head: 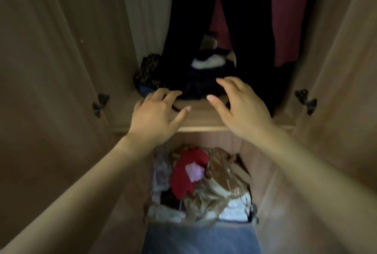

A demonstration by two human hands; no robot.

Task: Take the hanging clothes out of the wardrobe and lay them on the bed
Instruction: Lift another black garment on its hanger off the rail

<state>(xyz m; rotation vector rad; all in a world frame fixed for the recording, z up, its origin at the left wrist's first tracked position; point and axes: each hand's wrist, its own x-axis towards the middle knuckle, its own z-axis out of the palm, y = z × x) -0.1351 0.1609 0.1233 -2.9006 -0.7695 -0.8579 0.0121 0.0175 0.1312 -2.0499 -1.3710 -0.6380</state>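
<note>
1. The wardrobe stands open, its two doors swung out to either side, each with a dark handle.
2. The hanging clothes are inside at the top. There is a pale garment on the left, black garments in the middle and a dark red garment on the right.
3. Below them a wooden shelf carries a dark pile. A leopard-print piece lies at its left and a black-and-white piece on top.
4. The left hand reaches in over the shelf edge, fingers spread wide and holding nothing. Its fingertips lie at the front of the dark pile and may be touching it, though the blur makes that hard to tell.
5. The right hand hovers just beside it, over the same pile. Its fingers are wide apart and slightly bent, and it holds nothing.
6. Under the shelf lies a heap of clothes in tan, white and pink, with a red piece on top.
7. A blue surface shows at the bottom edge.
</note>
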